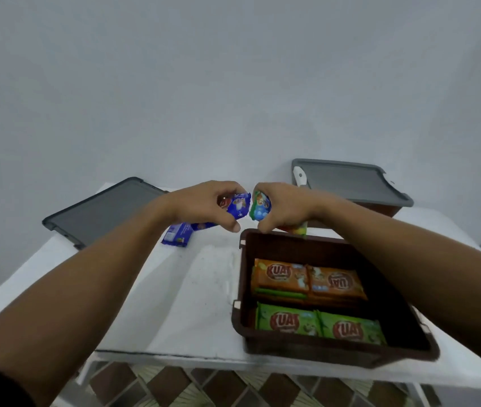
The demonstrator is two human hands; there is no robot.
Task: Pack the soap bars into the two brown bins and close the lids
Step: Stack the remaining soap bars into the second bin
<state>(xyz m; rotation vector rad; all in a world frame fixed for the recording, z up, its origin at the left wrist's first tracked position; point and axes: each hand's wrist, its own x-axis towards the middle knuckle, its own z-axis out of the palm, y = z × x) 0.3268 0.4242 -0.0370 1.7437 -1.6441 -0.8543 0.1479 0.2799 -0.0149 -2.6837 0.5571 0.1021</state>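
1. The loose lid [101,211] lies at the back-left corner of the worktop [174,304] and seems to jut past the left edge; a brushing elbow could tip it off
2. A spare bar [176,237], blue, lies toward the back edge, left of the bin; half hidden under the left wrist, it could be swept aside or missed
3. The left hand [204,207] grips a blue bar [237,204] in curled fingers and thumb, in the air just beyond the bin's back-left corner; the glossy wrapper may slip and land outside
4. The right hand [286,208] clutches a green bar [259,205], almost touching the blue one; lowering both together risks a knock that loosens one. Something yellow-green shows beneath this hand, and I cannot tell whether it is held
5. The bin [243,289] sits at the front-right corner, apparently reaching the front edge, with orange bars [306,279] and green packed bars [318,323] in two rows; a crooked bar could stand proud and block the lid, and a hard press might shove the bin off
6. The far bin [380,210], at the back-right corner, is already lidded
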